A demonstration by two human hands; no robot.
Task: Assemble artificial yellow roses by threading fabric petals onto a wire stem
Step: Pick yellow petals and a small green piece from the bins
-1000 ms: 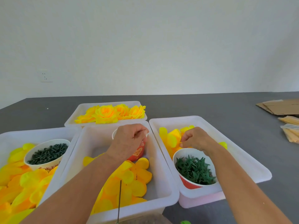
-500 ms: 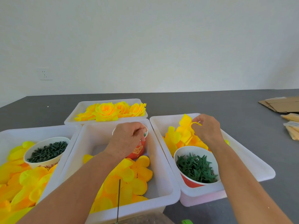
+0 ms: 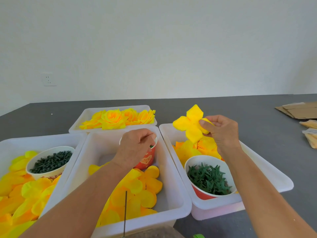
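My right hand (image 3: 221, 133) pinches a yellow fabric petal piece (image 3: 189, 125) with several lobes, lifted above the right white bin (image 3: 267, 176) of loose petals. My left hand (image 3: 135, 148) has its fingers curled down into a red paper cup (image 3: 147, 159) in the middle bin (image 3: 173, 182); small green bits show at the fingertips, but whether it holds one is hidden. A thin dark wire stem (image 3: 125, 212) stands upright at the front of the middle bin, over yellow petals (image 3: 144, 188).
A back bin (image 3: 77, 125) holds finished yellow roses (image 3: 113, 117). The left bin (image 3: 10, 143) has petals and a cup of dark green pieces (image 3: 51, 161). A red cup of green star-shaped calyxes (image 3: 210, 180) sits in the right bin. Cardboard (image 3: 298, 109) and packets lie far right.
My right hand has risen from the right bin, lifting one petal piece free of the pile. My left hand stays at the red cup.
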